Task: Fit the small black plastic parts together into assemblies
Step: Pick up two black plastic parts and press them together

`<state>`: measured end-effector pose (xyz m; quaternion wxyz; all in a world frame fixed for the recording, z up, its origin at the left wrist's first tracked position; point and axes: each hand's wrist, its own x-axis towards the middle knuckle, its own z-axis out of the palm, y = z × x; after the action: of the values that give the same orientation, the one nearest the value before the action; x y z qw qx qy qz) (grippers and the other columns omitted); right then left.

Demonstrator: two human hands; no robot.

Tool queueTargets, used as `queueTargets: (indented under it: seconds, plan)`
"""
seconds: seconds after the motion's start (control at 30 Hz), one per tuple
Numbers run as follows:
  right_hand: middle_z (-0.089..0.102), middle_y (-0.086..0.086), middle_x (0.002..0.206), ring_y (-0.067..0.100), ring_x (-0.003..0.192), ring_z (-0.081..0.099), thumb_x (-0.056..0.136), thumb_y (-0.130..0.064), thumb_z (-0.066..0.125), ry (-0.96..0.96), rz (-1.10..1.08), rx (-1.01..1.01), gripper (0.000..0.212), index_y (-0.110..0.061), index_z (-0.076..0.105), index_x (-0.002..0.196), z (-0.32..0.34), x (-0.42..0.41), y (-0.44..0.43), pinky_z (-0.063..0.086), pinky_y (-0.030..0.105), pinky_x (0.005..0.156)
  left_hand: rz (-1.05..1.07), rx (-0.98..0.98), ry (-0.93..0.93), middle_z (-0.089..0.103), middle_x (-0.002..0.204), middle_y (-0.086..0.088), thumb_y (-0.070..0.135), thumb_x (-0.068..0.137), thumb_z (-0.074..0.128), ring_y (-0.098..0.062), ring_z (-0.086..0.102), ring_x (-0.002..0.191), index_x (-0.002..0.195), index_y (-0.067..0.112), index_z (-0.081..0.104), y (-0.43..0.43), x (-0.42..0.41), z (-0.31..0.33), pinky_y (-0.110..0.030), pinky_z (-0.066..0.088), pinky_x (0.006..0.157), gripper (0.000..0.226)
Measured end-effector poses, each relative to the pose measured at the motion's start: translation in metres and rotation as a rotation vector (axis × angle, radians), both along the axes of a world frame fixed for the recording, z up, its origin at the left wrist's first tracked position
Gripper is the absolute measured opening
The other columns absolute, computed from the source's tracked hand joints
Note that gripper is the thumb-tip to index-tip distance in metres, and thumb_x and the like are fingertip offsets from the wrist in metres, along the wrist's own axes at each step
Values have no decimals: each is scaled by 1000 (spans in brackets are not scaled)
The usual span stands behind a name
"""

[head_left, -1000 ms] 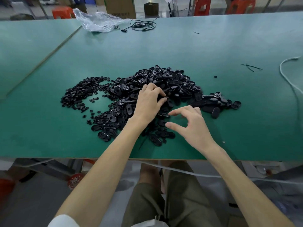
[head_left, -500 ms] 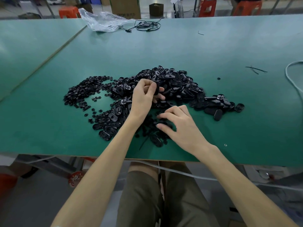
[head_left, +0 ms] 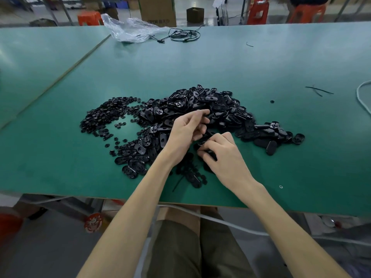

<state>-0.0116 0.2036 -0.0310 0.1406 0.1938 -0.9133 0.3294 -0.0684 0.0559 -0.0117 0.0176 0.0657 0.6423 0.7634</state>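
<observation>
**Both hands at the near edge of a heap of black parts**

A green table point(head_left: 261, 67) fills the view. On it a broad pile of oval black parts point(head_left: 220, 109) stretches left to right, its right end trailing toward the near side. The ovals in it lie flat or tilted, with their long axes pointing every way. Just left of the pile, and touching it, spreads a flatter heap of small round parts point(head_left: 104, 115).

The left hand point(head_left: 184, 133) is above the pile's near side, fingers curled, pinching a small black piece point(head_left: 207, 117) between thumb and fingertips. Which way that piece points cannot be told.

The right hand point(head_left: 222, 155) is just beside it, nearer the person, with fingers and thumb curled round a black part point(head_left: 208, 151). The fingers cover most of this part, so its long axis is unclear.

At the pile's right end, a lone oval point(head_left: 271, 147) lies flat. Its long axis runs from near to far, leaning slightly right.

Behind the table's far edge stands a cardboard box point(head_left: 158, 11) with dark print too blurred to read. Below the near edge, a red round disc point(head_left: 92, 222) shows a cartoon figure, and no lettering on it is legible.
</observation>
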Motion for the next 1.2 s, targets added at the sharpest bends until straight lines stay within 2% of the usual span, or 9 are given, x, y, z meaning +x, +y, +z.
queueTargets:
  seconds: [0.1,0.23,0.37,0.47,0.6,0.73,0.87,1.0,1.2]
  plan:
    - [66,1,97,23,102,48,98,-12,71,10,-25,-17,8,-6,76,96,1,1,0,44,35,95,-6,15,-28,67,81,1,34,114,38,-10,53,61,123,-1,68,1,-1,1,-20,38,56,47]
    - [66,1,97,22,101,49,101,-13,68,42,-73,-68,9,-7,73,98,3,2,0,42,29,93,-11,-23,-8,68,77,-2,32,114,36,-12,52,57,119,-3,65,2,2,2,-26,41,59,45]
    - [68,-9,90,10,93,61,105,-20,62,-102,-170,-402,9,-17,69,100,5,0,5,46,14,80,40,-188,64,69,74,-4,23,114,37,-16,52,52,107,-3,61,7,5,1,-22,43,52,36]
    - [75,-8,82,5,82,70,105,-20,62,-174,-222,-676,9,-21,68,99,4,-3,14,50,18,77,51,-332,146,72,72,-4,21,112,45,-18,54,49,95,5,60,14,9,-4,-22,44,52,28]
    - [78,-3,87,7,84,71,104,-22,64,-219,-234,-895,8,-24,71,99,3,-4,22,50,26,77,68,-425,228,68,67,6,28,108,55,-9,55,53,93,11,70,11,9,-9,-20,45,58,27]
    - [79,-1,93,11,91,73,100,-17,70,-250,-194,-948,6,-22,73,102,3,-5,21,50,26,78,66,-458,219,52,55,12,34,107,56,-4,44,50,88,10,71,12,7,-11,-21,38,54,34]
    - [78,1,98,16,96,72,96,-10,73,-266,-176,-970,18,-24,76,107,5,-5,22,52,27,81,66,-436,236,59,63,10,21,109,52,-6,49,51,104,8,74,12,8,-11,-18,42,55,27]
    - [80,-1,99,13,93,71,97,-7,70,-253,-159,-968,22,-26,80,106,6,-5,22,52,18,72,23,-423,218,68,84,1,2,109,45,-13,62,65,121,7,66,12,6,-11,-19,46,61,24]
    - [80,0,93,12,88,73,94,-5,73,-259,-198,-1011,18,-20,77,105,5,-4,22,52,19,65,5,-407,206,76,91,-7,0,104,55,-17,68,65,117,7,63,13,8,-11,-15,48,63,17]
